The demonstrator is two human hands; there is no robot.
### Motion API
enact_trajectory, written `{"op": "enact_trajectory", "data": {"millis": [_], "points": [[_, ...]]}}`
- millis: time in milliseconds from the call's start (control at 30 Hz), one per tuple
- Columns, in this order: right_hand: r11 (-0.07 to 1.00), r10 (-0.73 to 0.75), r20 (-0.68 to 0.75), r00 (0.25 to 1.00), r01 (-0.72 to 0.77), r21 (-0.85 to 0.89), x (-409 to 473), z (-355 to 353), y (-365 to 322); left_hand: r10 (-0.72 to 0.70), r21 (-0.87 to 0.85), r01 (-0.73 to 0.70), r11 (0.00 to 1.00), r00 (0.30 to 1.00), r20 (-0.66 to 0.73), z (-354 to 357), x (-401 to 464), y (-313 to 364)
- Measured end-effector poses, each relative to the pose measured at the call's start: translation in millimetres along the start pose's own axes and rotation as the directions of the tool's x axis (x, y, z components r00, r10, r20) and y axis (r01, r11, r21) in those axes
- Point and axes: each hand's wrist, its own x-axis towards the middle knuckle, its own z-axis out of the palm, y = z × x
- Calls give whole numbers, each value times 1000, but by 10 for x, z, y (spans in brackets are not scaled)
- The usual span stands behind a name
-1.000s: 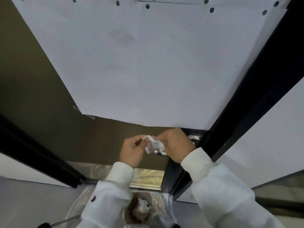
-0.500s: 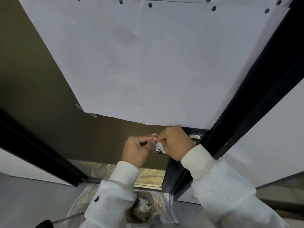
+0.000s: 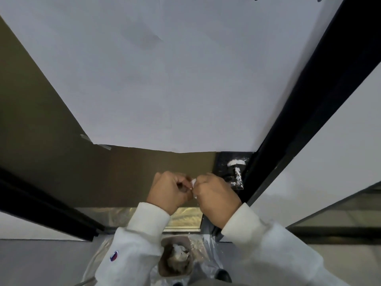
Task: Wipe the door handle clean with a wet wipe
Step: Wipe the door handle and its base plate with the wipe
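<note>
My left hand [image 3: 172,189] and my right hand [image 3: 216,196] are pressed together in front of the door, both pinching a small white wet wipe [image 3: 193,183]. Only a sliver of the wipe shows between the fingertips. The door handle [image 3: 237,172] is a dark metal lever smeared with white residue. It sits just right of and above my right hand, on a black plate next to the black door frame [image 3: 299,112]. Neither hand touches the handle.
White paper [image 3: 175,79] is taped over the upper part of the brown door [image 3: 61,157]. On the floor below my hands a small brown bin [image 3: 176,259] holds crumpled wipes and stands on clear plastic sheeting [image 3: 99,259]. A white wall [image 3: 329,153] lies right of the frame.
The wipe was spread open between my hands and is now bunched small between the fingertips. Both hands have drawn left and down, uncovering the soiled handle.
</note>
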Motion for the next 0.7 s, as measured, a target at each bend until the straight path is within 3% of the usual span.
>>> {"op": "enact_trajectory", "data": {"millis": [100,233,367,533,700], "points": [[999,2,-65,998,0,35,-11,-41,-34,54,95,-53,994,999,-2,-88,25,46],[996,82,-203,976,-72,57,89,-125,22,214,4,-215,977,972,-93,-130,93,153],[993,111,-175,978,-101,68,24,-10,25,93,55,-96,994,995,42,-11,75,-2],[997,30,-230,973,-12,82,-218,148,-87,151,60,-156,986,985,79,-16,-48,-48],[988,81,-351,933,-28,154,-189,62,-114,305,53,-301,952,945,-119,-88,33,39]]}}
